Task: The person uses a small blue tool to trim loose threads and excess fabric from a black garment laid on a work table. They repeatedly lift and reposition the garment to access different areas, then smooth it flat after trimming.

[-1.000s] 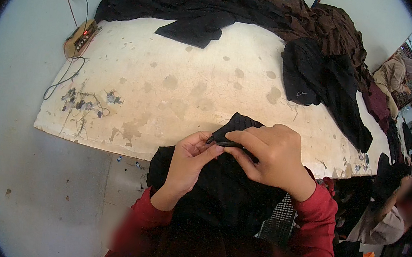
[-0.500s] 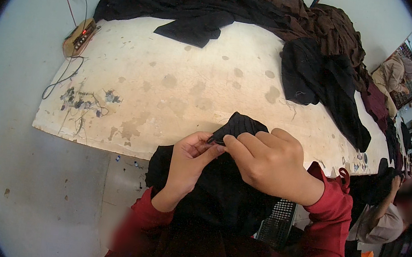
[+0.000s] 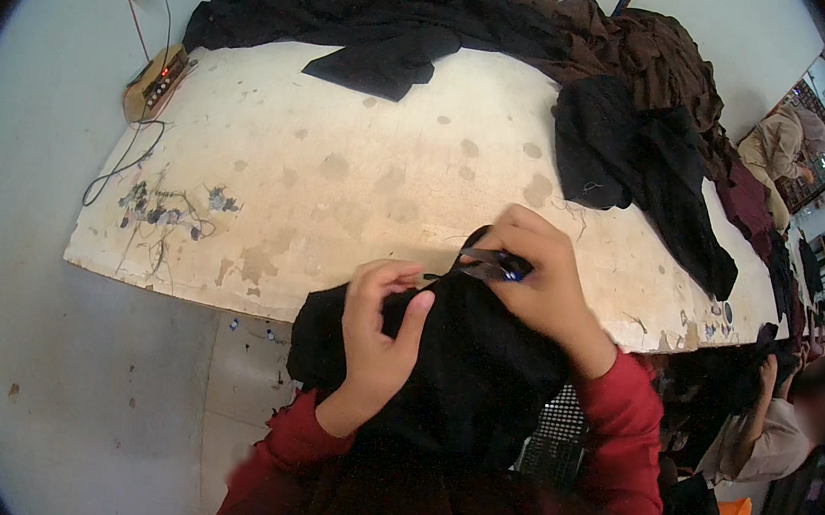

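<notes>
Head view, left hand (image 3: pixel 376 334): fingers pinched on a fold of the black garment (image 3: pixel 461 373), just below the table edge.
Head view, right hand (image 3: pixel 541 281): closed around a small thread cutter (image 3: pixel 492 262) with a blue handle, its tip touching the cloth.
Black garment: bunched between both hands, hanging over the near edge of the stained white table (image 3: pixel 361 172).
Far side: heap of dark clothes (image 3: pixel 439 9); 1 black piece (image 3: pixel 633 170) lies to the right.
Left corner: small wooden box (image 3: pixel 154 82) with a cable.
</notes>
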A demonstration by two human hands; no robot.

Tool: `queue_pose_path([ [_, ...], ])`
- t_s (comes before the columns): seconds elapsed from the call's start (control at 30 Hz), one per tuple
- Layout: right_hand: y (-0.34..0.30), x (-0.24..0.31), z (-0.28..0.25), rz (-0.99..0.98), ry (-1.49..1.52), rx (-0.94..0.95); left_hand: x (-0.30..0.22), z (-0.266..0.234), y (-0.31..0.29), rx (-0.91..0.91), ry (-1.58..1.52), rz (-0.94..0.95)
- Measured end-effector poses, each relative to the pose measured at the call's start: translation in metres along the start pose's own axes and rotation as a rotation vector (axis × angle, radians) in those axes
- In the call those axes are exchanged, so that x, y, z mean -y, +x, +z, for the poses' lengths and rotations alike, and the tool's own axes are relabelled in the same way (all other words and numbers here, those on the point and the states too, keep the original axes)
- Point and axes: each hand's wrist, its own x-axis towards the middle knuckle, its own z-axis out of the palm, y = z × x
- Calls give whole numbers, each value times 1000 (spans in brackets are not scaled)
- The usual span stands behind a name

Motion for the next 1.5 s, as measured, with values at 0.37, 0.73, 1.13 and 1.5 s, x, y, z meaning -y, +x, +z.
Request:
queue_pose_path([
  [0.37, -73, 8, 53, -256, -240, -603, -28, 4, -30, 255, -591, -473],
  [0.73, -78, 17, 72, 61, 97, -666, -25, 12, -38, 2, -798, -461],
  [1.13, -69, 63, 8, 298, -15, -175, -12, 6, -35, -17, -462, -73],
  [1.5, -59, 64, 11, 167, -106, -188, -10, 9, -37, -31, -383, 32],
])
